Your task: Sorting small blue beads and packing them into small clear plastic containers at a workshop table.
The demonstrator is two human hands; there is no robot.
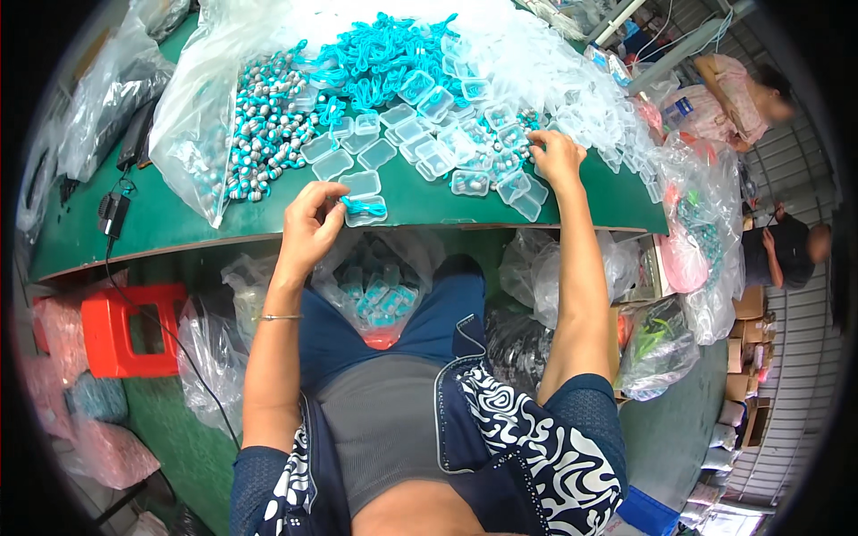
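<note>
My left hand [313,221] is at the table's near edge, thumb and fingers pinched on a looped teal cord [361,207]. The cord lies in one half of an open clear plastic box [362,185], whose other half lies flat behind it. Off to the right, my right hand [559,159] reaches to a cluster of small clear boxes and striped beads [506,136]. Its fingertips are drawn together at the cluster's edge; what is between them is too small to make out. Several open clear boxes [332,165] lie between the hands.
Behind are piles of grey-and-teal beads [266,125], teal cords [384,54] and clear boxes [572,80] on the green table [116,228]. A bag of filled boxes [384,299] sits between my legs. A red stool [134,330] stands left; two people are at right.
</note>
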